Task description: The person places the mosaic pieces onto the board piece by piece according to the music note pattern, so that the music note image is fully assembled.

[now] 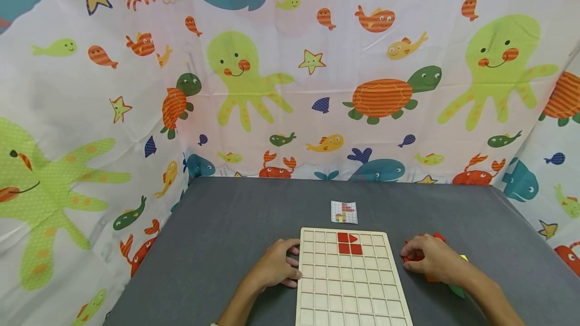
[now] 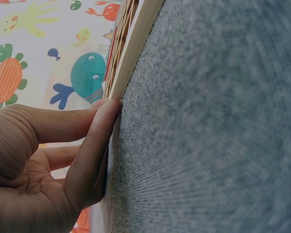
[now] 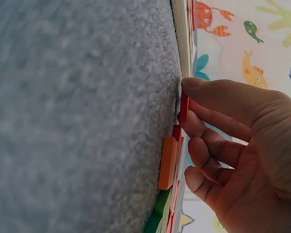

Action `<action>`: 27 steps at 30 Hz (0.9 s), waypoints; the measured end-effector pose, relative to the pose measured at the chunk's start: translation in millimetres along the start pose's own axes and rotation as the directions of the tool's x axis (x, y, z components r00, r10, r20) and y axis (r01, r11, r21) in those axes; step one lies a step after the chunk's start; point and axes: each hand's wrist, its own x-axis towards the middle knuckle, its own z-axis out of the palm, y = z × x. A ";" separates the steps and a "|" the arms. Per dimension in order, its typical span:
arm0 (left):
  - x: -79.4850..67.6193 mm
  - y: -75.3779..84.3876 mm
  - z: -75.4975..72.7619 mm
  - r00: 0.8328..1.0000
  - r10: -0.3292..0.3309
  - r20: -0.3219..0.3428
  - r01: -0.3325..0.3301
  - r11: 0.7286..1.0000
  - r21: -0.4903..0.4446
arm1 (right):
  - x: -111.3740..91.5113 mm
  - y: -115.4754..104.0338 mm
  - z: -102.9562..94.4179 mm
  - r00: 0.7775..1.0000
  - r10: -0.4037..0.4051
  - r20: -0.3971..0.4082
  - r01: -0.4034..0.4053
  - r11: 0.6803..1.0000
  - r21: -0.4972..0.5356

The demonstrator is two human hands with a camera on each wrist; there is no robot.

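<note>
The right hand (image 1: 428,255) pinches a red piece (image 3: 184,108) between thumb and fingertip; seen edge-on, its outline cannot be told. The grid board (image 1: 345,286) lies just left of that grip, its long axis running away from the person. An orange piece (image 3: 168,163) and a green piece (image 3: 162,203) lie near the right hand. The left hand (image 1: 275,264), fingers loosely extended, touches the board's opposite edge. Red tiles (image 1: 356,249) sit toward its far end. Beyond, a card (image 1: 344,212) shows a coloured grid pattern; no brand or writing is legible.
</note>
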 end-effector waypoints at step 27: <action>0.7 -1.3 0.9 1.000 -0.019 0.010 0.019 0.999 -0.030 | 50.7 -44.5 17.2 1.000 -0.003 0.002 0.003 1.000 0.018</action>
